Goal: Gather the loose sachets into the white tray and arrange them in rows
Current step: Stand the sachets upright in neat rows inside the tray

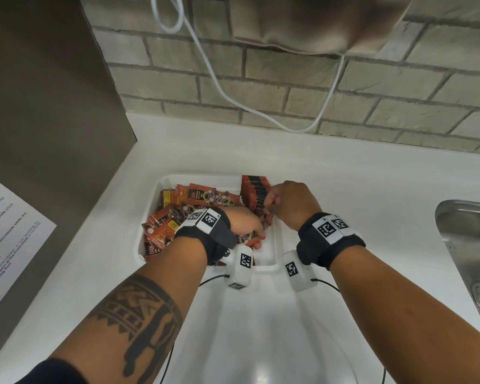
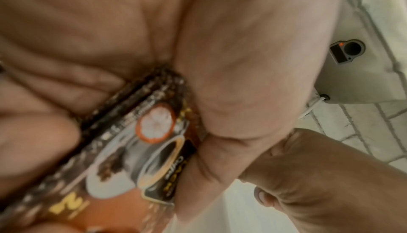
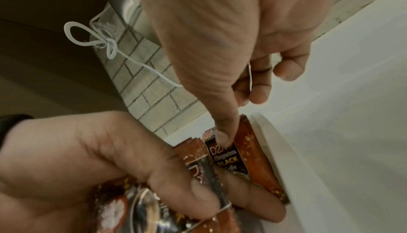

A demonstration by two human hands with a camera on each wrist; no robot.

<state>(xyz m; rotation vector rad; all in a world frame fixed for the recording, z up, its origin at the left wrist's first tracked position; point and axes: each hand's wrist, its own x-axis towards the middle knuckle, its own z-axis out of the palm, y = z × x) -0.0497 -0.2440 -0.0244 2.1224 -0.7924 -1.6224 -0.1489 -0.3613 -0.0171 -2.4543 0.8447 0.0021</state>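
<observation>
1. The smooth white table carries everything here, with a grey brick wall behind it, a looping white cable hanging down that wall, and the rim of a brushed steel sink at the right edge.
2. The shallow white plastic tray sits on the table just ahead of the person, near enough for both hands to work inside it.
3. The jumble of red-orange foil coffee sachets fills the tray's left half, lying flat and overlapping at odd angles, so by my reading most of the sorting is still to do.
4. The upright row of sachets stands on edge along the tray's right wall; leaning it on the wall probably keeps it from toppling.
5. The left hand is low in the tray beside the row. Its grip is closed on a small stack of sachets, thumb on one face and fingers curled behind, seemingly a supply kept squared up for feeding to the row.
6. The right hand hovers at the near end of the row. Its thumb presses down on the top of a sachet printed "BLACK", seemingly to seat it level. The other fingers are curled; whether they pinch anything I cannot tell.
</observation>
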